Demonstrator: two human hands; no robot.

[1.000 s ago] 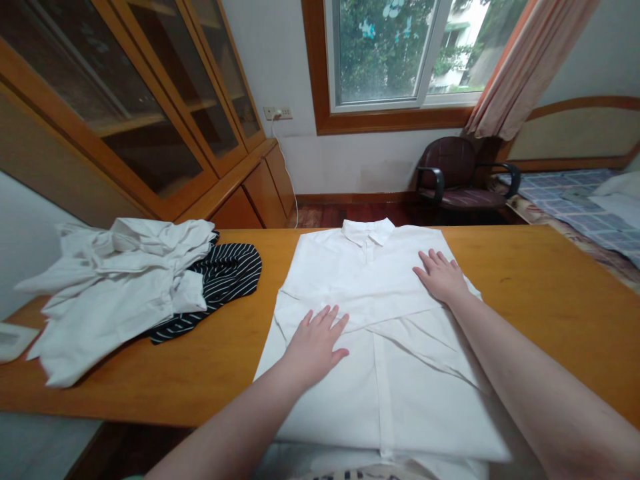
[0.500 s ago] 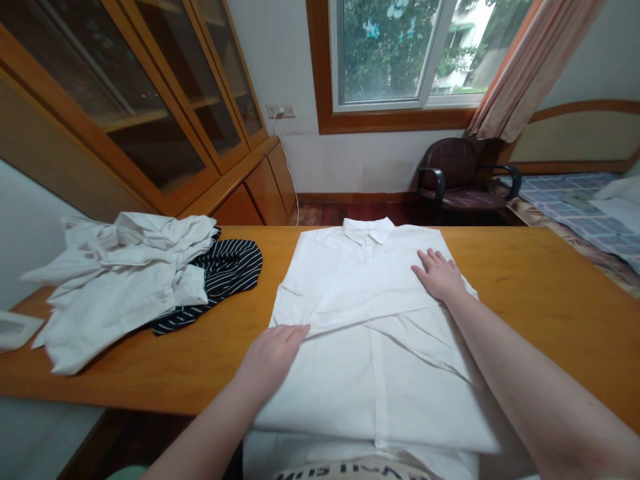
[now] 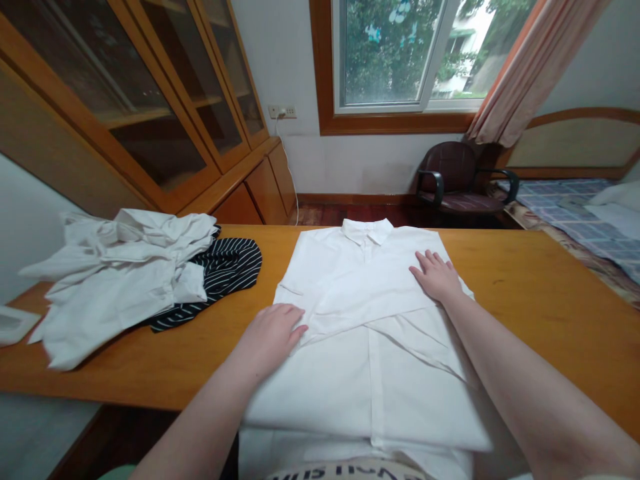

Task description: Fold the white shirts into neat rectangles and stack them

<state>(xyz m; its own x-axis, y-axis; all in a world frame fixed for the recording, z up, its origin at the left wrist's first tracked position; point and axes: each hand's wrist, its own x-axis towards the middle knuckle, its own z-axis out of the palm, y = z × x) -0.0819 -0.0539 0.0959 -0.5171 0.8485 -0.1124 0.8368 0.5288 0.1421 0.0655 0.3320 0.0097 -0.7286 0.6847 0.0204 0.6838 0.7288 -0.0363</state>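
Note:
A white collared shirt (image 3: 360,287) lies flat on the wooden table (image 3: 525,287), collar away from me, with both sleeves folded across its front. My left hand (image 3: 273,333) rests at the shirt's left edge, fingers curled against the folded sleeve; whether they pinch the cloth is hidden. My right hand (image 3: 437,275) lies flat and open on the shirt's right side, fingers spread and pressing the fabric. The shirt's hem hangs over the near table edge.
A pile of crumpled white clothes (image 3: 115,280) and a black-and-white striped garment (image 3: 225,273) lie at the table's left. A white object (image 3: 13,325) sits at the far left edge. Glass-door cabinets stand at left; a dark armchair (image 3: 455,177) and a bed (image 3: 585,207) are beyond.
My left hand slid from the middle of the shirt to its left edge and curled its fingers. My right hand has stayed flat on the right side.

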